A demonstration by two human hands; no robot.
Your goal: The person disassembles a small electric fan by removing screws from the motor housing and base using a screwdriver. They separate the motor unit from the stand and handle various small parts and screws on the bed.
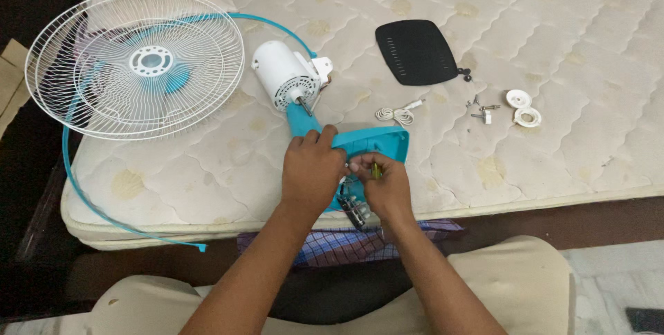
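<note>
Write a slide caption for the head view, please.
Left hand steadies a blue fan base; right hand works inside it.

Up and left of the hands lies a white wire fan grille [135, 62] with a blue blade showing through it, and a thin blue rim strip [90, 200] curls from it down past the mattress [553, 38] edge. Up and right of the hands sits a black cover plate [416, 51]. Further right — well apart from the hands — lie two white round caps [523, 108] and a few small screws [482, 110]. A coiled white cord [395, 113] rests just above the hands — near them, not touching
</note>
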